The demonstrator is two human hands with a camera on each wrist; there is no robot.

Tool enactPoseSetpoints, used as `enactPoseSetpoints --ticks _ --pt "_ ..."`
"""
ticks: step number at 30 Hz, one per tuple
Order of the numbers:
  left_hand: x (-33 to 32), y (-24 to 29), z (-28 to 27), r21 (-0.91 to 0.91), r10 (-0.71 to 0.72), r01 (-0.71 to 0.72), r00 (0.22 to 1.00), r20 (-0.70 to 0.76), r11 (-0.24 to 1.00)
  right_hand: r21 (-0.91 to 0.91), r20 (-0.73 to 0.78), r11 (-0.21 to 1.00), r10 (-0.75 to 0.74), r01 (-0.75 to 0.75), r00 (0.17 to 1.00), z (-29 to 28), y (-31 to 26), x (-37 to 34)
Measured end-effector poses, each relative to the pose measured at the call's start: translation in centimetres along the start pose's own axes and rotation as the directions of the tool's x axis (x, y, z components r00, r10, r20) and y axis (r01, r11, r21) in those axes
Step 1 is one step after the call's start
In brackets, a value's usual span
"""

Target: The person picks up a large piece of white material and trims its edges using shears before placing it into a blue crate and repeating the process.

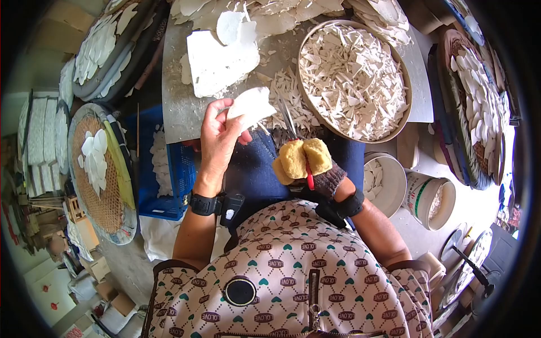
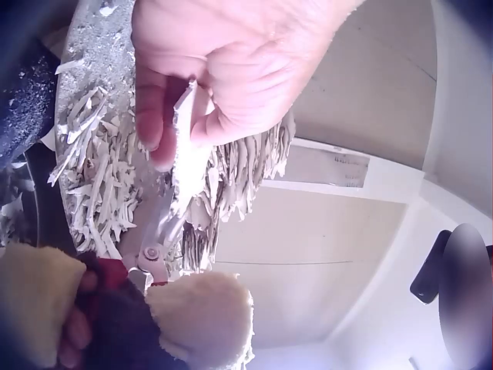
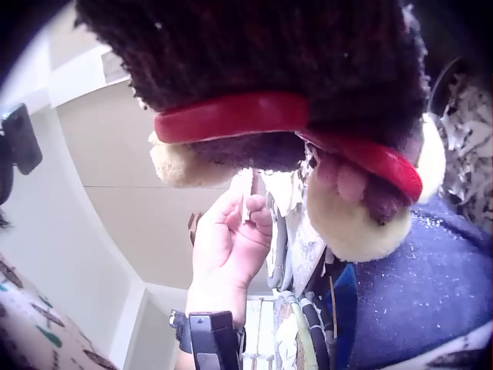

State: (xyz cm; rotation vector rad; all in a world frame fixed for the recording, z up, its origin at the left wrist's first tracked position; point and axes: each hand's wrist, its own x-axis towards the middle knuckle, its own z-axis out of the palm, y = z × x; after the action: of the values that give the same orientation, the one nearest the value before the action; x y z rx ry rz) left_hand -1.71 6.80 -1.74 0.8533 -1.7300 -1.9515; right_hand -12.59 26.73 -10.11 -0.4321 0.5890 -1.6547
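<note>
Nearest to you, the patterned apron (image 1: 282,259) covers your lap, its lower edge cut off by the head view. Your right hand (image 1: 331,180), in a dark knitted glove, grips the red-handled scissors (image 1: 287,119); yellow sponge (image 1: 294,160) hides most of its fingers, though the right wrist view shows some curled at the handles. Your left hand (image 1: 220,135) pinches a thin white piece (image 1: 252,106) between thumb and fingers, just above the table's near edge. The scissors' blades point up just beside this piece; you cannot tell whether they touch it, since the left wrist view shows it partly covering them. To your right stand 2 buckets (image 1: 397,194), their depths hard to make out. On the metal table (image 1: 179,121) lie loose slivers (image 1: 288,96), and a round basin (image 1: 409,90) brims with more. Farther off, stacked white sheets (image 1: 265,17) run out of frame.
</note>
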Motion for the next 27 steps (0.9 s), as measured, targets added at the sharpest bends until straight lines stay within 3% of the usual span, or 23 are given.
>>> enactPoseSetpoints --ticks 1,3,4,7,8,9,11,16,19,21,25,27 --pt "0.0 -0.1 -0.2 0.019 -0.038 0.037 0.999 0.028 0.999 -0.244 -0.001 0.969 -0.031 0.030 1.000 0.1 0.0 0.1" --pt "-0.1 -0.5 0.0 0.009 -0.039 0.039 0.999 0.035 0.999 -0.688 -0.002 0.723 -0.094 0.067 0.996 0.5 -0.2 0.5" --pt "-0.1 -0.7 0.1 0.004 -0.039 0.039 0.999 0.037 0.999 -0.744 0.018 0.662 -0.115 0.091 0.993 1.1 -0.6 0.6" --pt "-0.1 -0.7 0.0 -0.043 -0.075 0.077 0.996 0.048 0.996 -0.775 0.044 0.623 -0.116 0.108 0.992 1.3 -1.0 1.2" --pt "-0.2 -0.8 0.2 -0.095 -0.039 0.039 0.999 -0.005 0.995 -0.693 0.015 0.717 -0.089 0.074 0.996 1.6 -1.1 1.3" --pt "-0.1 -1.1 0.4 -0.145 -0.006 -0.003 0.998 -0.059 0.989 -0.598 -0.014 0.800 -0.061 0.041 0.998 2.0 -1.4 1.5" --pt "-0.1 -1.6 0.8 -0.215 0.036 -0.069 0.987 -0.154 0.974 -0.163 -0.096 0.983 0.064 -0.079 0.993 3.5 -1.7 1.7" --pt "0.5 -2.6 1.6 -0.287 0.019 -0.111 0.952 -0.306 0.951 -0.566 -0.038 0.819 -0.141 0.095 0.989 3.0 -0.2 1.7" --pt "1.0 -2.9 1.3 -0.291 0.010 -0.117 0.938 -0.345 0.950 -0.843 0.022 0.533 -0.102 0.073 0.995 2.2 0.2 1.3" --pt "1.1 -2.7 1.1 -0.291 0.004 -0.112 0.937 -0.350 0.950 -0.922 0.117 0.365 -0.060 0.131 0.991 2.0 0.5 1.3" --pt "0.9 -2.2 1.1 -0.294 -0.030 -0.063 0.954 -0.299 0.954 -0.756 0.065 0.638 -0.146 0.144 0.987 1.8 1.1 2.0" --pt "0.8 -2.1 1.3 -0.300 -0.042 -0.036 0.967 -0.250 0.953 -0.714 -0.012 0.699 -0.075 0.044 0.997 1.8 0.6 2.1"
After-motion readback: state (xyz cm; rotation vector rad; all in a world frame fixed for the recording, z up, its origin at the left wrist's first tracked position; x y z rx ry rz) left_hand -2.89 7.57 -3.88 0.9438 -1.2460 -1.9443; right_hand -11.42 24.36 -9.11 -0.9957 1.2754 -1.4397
